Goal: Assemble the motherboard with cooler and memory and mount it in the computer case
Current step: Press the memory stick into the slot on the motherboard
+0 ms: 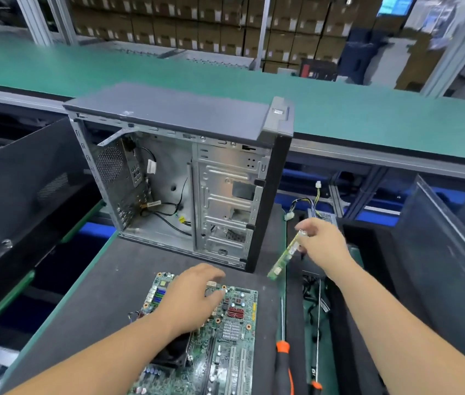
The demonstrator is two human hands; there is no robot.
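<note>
A green motherboard (234,332) lies flat on the dark mat in front of me. My left hand (191,297) rests on its far half, fingers spread over the board, above a black cooler fan (174,354) that my forearm partly hides. My right hand (322,243) is raised to the right of the board and pinches the top of a green memory stick (284,256), which hangs tilted down to the left. The open computer case (185,178) stands upright behind the board, its inside bare metal with loose cables.
An orange-and-black screwdriver (284,363) lies right of the board. A power supply with loose cables (311,206) sits beside the case. A green conveyor belt (368,115) runs behind. Dark case panels (26,189) lean at left and right.
</note>
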